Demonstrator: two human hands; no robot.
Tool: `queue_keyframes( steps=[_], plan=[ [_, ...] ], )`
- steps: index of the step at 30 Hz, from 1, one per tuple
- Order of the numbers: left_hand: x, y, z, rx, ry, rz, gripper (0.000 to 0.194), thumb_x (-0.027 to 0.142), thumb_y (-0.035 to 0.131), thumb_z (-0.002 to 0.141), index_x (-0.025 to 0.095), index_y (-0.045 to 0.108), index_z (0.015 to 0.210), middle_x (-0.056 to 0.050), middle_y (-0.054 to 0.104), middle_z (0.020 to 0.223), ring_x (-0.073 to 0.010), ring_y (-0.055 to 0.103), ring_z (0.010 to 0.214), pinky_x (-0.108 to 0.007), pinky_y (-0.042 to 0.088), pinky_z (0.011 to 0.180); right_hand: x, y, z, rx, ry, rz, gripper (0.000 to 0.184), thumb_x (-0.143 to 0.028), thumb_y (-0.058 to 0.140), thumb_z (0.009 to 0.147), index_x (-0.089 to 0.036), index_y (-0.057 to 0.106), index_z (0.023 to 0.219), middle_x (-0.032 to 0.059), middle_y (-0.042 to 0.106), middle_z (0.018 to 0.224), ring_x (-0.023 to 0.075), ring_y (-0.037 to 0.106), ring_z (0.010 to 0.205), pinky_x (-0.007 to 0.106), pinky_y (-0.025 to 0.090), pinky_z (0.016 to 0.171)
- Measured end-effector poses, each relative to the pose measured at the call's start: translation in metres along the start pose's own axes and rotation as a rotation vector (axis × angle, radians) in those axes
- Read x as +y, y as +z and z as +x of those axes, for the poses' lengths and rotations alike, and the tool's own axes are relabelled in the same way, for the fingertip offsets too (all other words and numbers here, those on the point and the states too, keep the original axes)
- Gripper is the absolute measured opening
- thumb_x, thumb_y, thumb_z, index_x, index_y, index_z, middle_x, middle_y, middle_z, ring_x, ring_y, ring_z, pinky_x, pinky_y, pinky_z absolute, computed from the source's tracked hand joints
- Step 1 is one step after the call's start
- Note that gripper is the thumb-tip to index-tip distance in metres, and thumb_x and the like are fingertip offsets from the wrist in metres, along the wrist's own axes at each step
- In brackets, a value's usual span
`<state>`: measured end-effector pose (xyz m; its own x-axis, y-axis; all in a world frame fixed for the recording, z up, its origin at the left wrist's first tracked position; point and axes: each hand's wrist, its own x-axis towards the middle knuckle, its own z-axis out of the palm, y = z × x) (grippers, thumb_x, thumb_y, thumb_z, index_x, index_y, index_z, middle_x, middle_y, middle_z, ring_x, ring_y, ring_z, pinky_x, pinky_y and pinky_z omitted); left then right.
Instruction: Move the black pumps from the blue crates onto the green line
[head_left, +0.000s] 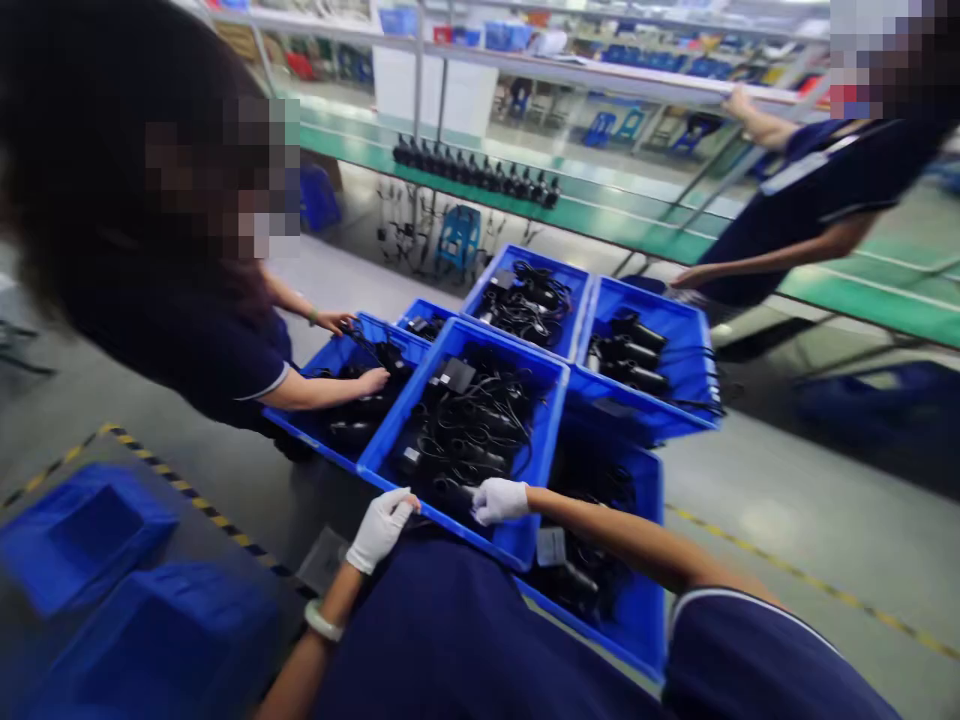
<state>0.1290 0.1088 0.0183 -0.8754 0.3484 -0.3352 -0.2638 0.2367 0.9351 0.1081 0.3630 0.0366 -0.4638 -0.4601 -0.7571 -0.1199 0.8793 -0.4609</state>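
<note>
My left hand (381, 528), in a white glove with the fingertips showing, is closed over the near rim of a blue plastic crate (390, 425). Inside that crate lie several black cylindrical devices (476, 455) with tangled black cords and pale labels. My right hand (501, 502), gloved in white too, reaches into the crate's near right corner. Its fingers are curled against the end of a black cylindrical device (452, 492); the grip is partly hidden.
More blue crates with black devices surround mine: one right and below (652, 560), two behind. At left, a co-worker's hands (371, 380) are in another crate (300, 405). Another person (795, 210) stands by the green conveyor (615, 215). Blue crates (90, 530) sit on the floor.
</note>
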Motion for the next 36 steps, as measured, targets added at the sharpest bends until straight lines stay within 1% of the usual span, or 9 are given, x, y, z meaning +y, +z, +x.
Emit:
queue_keyframes(
  steps=[2, 4, 6, 10, 14, 21, 28, 34, 36],
  plan=[
    [-0.005, -0.002, 0.0, -0.011, -0.008, 0.01, 0.034, 0.044, 0.048, 0.082, 0.015, 0.062, 0.07, -0.005, 0.063, 0.071, -0.0167, 0.057, 0.071, -0.028, 0.048, 0.071, 0.007, -0.009, -0.01, 0.091, -0.043, 0.334, 0.025, -0.025, 0.042, 0.079, -0.013, 0.061, 0.069, -0.0011, 0.056, 0.058, 0.0089, 0.05, 0.054, 0.018, 0.038, 0.053],
    [-0.007, -0.004, 0.001, -0.021, -0.011, 0.022, 0.035, 0.045, 0.048, 0.081, 0.015, 0.062, 0.07, -0.005, 0.063, 0.071, -0.0166, 0.057, 0.071, -0.026, 0.048, 0.069, 0.014, -0.018, -0.02, 0.234, -0.001, 0.449, 0.029, -0.026, 0.038, 0.083, -0.011, 0.06, 0.071, -0.0005, 0.055, 0.058, 0.0087, 0.049, 0.053, 0.018, 0.038, 0.053],
    [-0.007, -0.004, 0.001, -0.028, -0.021, 0.025, 0.035, 0.045, 0.048, 0.081, 0.015, 0.062, 0.071, -0.005, 0.063, 0.071, -0.0166, 0.058, 0.07, -0.026, 0.048, 0.067, 0.019, -0.023, -0.026, 0.277, 0.078, 0.327, 0.029, -0.028, 0.04, 0.084, -0.012, 0.062, 0.074, 0.001, 0.058, 0.063, 0.01, 0.051, 0.057, 0.019, 0.038, 0.056],
    [-0.003, -0.004, 0.001, -0.033, -0.031, 0.013, 0.034, 0.045, 0.049, 0.081, 0.015, 0.062, 0.071, -0.005, 0.063, 0.071, -0.0164, 0.058, 0.069, -0.025, 0.048, 0.066, 0.009, -0.009, -0.019, 0.121, 0.202, -0.085, 0.027, -0.033, 0.045, 0.083, -0.018, 0.068, 0.089, 0.0053, 0.067, 0.083, 0.0175, 0.061, 0.075, 0.025, 0.042, 0.064],
    [0.0, -0.003, 0.001, -0.028, -0.031, 0.011, 0.033, 0.043, 0.048, 0.081, 0.015, 0.061, 0.07, -0.004, 0.062, 0.07, -0.0156, 0.057, 0.068, -0.024, 0.048, 0.065, -0.004, 0.011, 0.003, 0.047, 0.274, -0.271, 0.032, -0.033, 0.045, 0.084, -0.014, 0.069, 0.096, 0.0131, 0.067, 0.093, 0.0261, 0.063, 0.089, 0.032, 0.045, 0.072],
    [0.007, -0.002, 0.0, -0.018, -0.023, -0.023, 0.032, 0.042, 0.048, 0.081, 0.015, 0.06, 0.068, -0.003, 0.062, 0.067, -0.0149, 0.057, 0.066, -0.024, 0.05, 0.064, 0.004, 0.006, 0.003, 0.052, 0.284, -0.209, 0.034, -0.04, 0.043, 0.085, -0.025, 0.066, 0.105, 0.0059, 0.068, 0.1, 0.0219, 0.064, 0.089, 0.028, 0.047, 0.071],
    [0.007, -0.001, 0.001, -0.025, -0.038, -0.018, 0.034, 0.043, 0.048, 0.082, 0.016, 0.06, 0.066, -0.003, 0.061, 0.067, -0.0148, 0.057, 0.066, -0.024, 0.05, 0.065, 0.002, 0.014, 0.01, 0.024, 0.336, -0.202, 0.031, -0.032, 0.048, 0.083, -0.015, 0.069, 0.098, 0.0137, 0.067, 0.097, 0.0271, 0.063, 0.093, 0.032, 0.046, 0.076],
    [0.005, -0.001, 0.001, -0.008, -0.051, -0.049, 0.033, 0.043, 0.049, 0.081, 0.015, 0.06, 0.066, -0.003, 0.061, 0.067, -0.0146, 0.057, 0.067, -0.023, 0.05, 0.065, 0.007, 0.012, 0.003, 0.063, 0.326, -0.155, 0.035, -0.037, 0.039, 0.088, -0.025, 0.065, 0.107, 0.005, 0.067, 0.103, 0.0204, 0.063, 0.091, 0.026, 0.045, 0.071],
    [0.006, -0.001, 0.001, -0.008, -0.059, -0.057, 0.032, 0.042, 0.05, 0.081, 0.015, 0.06, 0.066, -0.003, 0.061, 0.067, -0.0145, 0.057, 0.067, -0.023, 0.049, 0.065, 0.007, 0.011, 0.004, 0.078, 0.341, -0.154, 0.036, -0.038, 0.037, 0.089, -0.024, 0.065, 0.107, 0.0059, 0.067, 0.103, 0.0207, 0.063, 0.092, 0.026, 0.045, 0.072]
  ],
)
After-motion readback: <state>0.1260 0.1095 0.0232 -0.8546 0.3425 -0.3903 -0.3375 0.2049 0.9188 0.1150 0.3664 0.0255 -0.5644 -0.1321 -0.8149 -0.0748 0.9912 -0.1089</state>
